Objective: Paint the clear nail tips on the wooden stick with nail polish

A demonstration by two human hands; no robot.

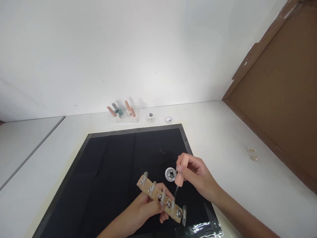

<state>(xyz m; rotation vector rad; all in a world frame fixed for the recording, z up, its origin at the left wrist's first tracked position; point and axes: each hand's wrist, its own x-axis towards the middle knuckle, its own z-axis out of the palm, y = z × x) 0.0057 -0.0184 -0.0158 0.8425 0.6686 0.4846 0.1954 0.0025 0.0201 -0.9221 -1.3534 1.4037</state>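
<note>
The left hand gripped a wooden strip of clear nail tips, running diagonally away from it; the right hand pinched a peach polish brush just above its near end

Down at 6 o'clock the left hand grips a wooden strip with a row of clear nail tips on metal studs, tilted over a black mat. Right hand, around 5 o'clock, pinches a peach polish cap with its brush pointing down at the strip. A small silver dish sits on the mat just beside that cap. Up at 12 o'clock, a few polish bottles line the back of the white surface, and a brown board leans at 3 o'clock.
</note>
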